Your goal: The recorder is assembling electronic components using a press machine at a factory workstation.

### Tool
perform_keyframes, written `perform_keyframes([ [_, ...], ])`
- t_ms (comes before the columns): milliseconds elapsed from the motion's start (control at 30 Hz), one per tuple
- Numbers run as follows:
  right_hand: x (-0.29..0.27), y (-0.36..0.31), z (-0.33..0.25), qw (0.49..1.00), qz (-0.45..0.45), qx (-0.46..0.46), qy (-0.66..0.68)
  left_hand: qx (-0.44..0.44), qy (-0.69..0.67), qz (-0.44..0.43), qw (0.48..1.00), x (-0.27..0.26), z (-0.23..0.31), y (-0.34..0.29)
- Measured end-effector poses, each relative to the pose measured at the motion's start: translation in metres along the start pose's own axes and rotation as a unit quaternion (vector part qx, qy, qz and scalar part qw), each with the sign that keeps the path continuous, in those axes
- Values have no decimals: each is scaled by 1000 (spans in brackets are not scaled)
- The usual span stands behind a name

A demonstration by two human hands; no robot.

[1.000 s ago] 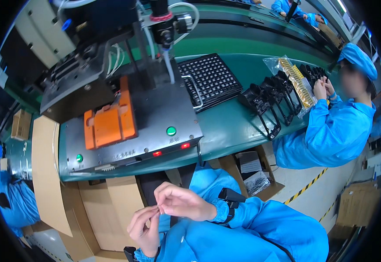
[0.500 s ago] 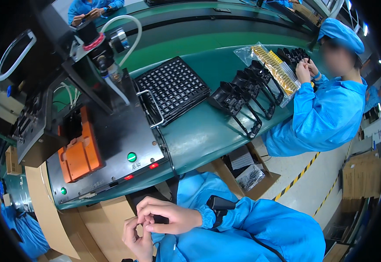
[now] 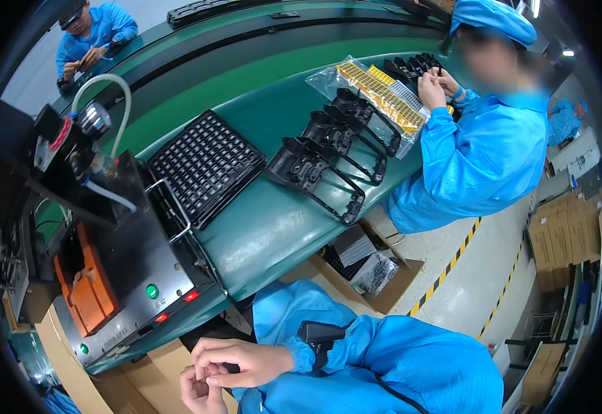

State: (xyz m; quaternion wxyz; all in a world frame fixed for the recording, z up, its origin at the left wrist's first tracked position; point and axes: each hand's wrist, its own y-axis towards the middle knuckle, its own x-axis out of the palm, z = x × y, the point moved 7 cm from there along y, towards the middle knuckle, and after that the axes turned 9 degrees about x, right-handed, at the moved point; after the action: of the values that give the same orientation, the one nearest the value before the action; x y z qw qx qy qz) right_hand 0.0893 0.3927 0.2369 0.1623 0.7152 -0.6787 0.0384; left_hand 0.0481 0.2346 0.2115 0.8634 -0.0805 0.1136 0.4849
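Orange machine fixture (image 3: 92, 300) at 10 o'clock from right hand (image 3: 251, 361). Left hand (image 3: 199, 393) meets right at 8 o'clock; both curled, cannot tell what's gripped.

Black grid tray (image 3: 206, 168), stacked cardboard boxes (image 3: 561, 238)

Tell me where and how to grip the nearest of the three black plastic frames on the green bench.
Grip the nearest black frame by its chunky body, probably with the right hand once free, coming from the near side: bare green bench lies before it, while another frame crowds behind. Its thin looped end looks likelier to flex.
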Motion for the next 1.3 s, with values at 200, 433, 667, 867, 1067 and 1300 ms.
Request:
perform_keyframes([
  [200,-8,-8,-7,999,44,-32,-2,1,-5,15,1000,4,-8,1],
  [433,-15,-17,-15,996,64,-57,-29,37,29,22,999,12,-1,3],
  [667,-30,-21,-7,992,90,-28,-79,4,-1,39,999,18,4,14],
  [867,-37,-29,-27,986,84,-64,-130,-50,-226,24,973,34,13,21],
  [1067,-35,-31,-19,974,91,-102,-181,-93,-263,1,960,40,8,20],
  [1300,-35,-30,-3,974,121,-65,-179,-78,-206,13,975,25,-21,13],
])
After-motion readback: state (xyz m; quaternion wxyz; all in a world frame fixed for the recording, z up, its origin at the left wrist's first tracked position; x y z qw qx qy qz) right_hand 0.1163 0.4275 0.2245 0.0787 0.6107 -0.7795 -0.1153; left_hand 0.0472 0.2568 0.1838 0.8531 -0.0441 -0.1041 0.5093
